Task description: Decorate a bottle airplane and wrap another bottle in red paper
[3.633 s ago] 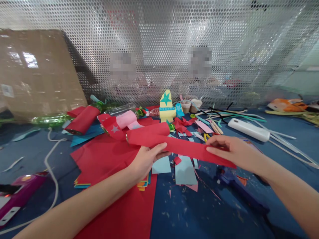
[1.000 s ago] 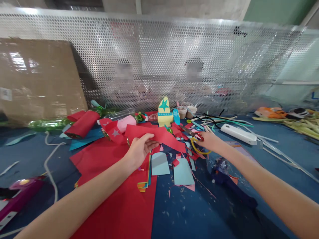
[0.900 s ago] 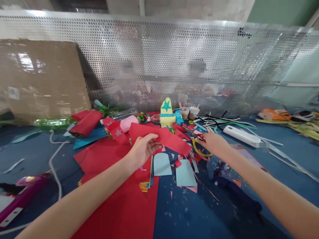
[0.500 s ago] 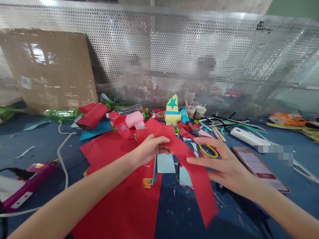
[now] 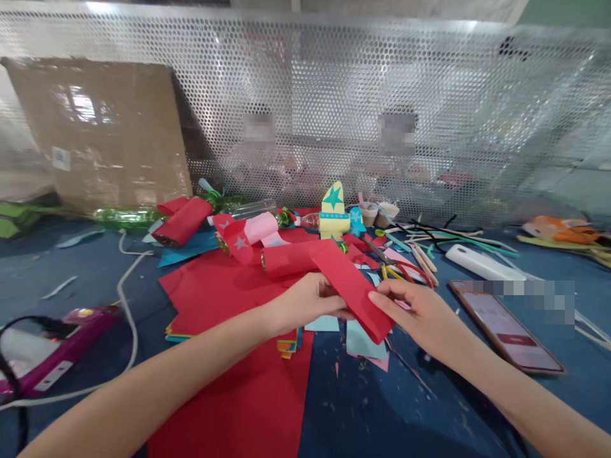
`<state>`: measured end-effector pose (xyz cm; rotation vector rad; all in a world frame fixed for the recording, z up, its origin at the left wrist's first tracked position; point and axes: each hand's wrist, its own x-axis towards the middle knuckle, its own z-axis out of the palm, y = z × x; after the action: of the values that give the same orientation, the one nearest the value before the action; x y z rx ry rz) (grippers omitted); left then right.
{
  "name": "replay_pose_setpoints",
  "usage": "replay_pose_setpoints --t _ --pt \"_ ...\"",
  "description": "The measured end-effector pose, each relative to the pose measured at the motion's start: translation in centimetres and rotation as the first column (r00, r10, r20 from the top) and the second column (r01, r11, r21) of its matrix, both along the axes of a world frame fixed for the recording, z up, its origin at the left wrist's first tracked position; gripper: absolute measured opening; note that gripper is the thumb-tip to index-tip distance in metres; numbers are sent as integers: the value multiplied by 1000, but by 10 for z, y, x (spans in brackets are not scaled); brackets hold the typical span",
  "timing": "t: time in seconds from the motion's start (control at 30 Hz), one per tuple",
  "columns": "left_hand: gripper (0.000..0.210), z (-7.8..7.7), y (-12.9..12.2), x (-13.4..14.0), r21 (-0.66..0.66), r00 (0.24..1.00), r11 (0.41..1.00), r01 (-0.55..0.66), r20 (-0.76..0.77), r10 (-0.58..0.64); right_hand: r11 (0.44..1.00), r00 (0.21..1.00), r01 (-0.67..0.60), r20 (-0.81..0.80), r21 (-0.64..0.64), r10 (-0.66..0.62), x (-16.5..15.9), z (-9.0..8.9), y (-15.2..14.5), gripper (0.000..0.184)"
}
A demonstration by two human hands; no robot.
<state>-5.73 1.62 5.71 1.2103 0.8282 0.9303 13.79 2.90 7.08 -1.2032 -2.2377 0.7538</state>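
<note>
A red paper strip (image 5: 351, 283), bent over at its near end, is held between both hands above the table. My left hand (image 5: 317, 299) grips its left side, with the fingers partly hidden beneath the paper. At the right end, my right hand (image 5: 408, 308) pinches the folded part between thumb and fingers. Just behind lies a red-wrapped roll (image 5: 291, 257) on its side. Scissors (image 5: 396, 264) with red and yellow handles lie beyond my right hand. Large red paper sheets (image 5: 229, 388) spread under my left arm, and light blue paper pieces (image 5: 365, 340) lie below the strip.
A smartphone (image 5: 506, 327) and a white glue gun (image 5: 484, 262) lie at right. A yellow paper-covered bottle (image 5: 334, 219) stands at the back, near green bottles (image 5: 126, 218). A purple power strip (image 5: 62, 346) with cords sits at left. Cardboard (image 5: 105, 133) leans against a perforated metal screen (image 5: 334, 76).
The strip's hanging near end has been folded up. My right hand, earlier with fingers spread beside the strip, now pinches the fold. My left hand has moved slightly right and nearer.
</note>
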Motion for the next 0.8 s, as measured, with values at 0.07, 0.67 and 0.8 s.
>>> replay_pose_setpoints --t 0.07,0.67,0.8 --pt "16 0 1 -2 3 1000 1000 -2 4 2 1000 1000 9 28 9 -9 2 -1 -1 35" --pt "44 -9 -4 2 -100 984 992 79 167 -62 1000 997 20 68 -5 -20 6 -2 -5 31" --pt "45 -12 -5 1 -84 982 988 131 145 -118 999 998 48 -38 -10 -48 9 -7 -3 28"
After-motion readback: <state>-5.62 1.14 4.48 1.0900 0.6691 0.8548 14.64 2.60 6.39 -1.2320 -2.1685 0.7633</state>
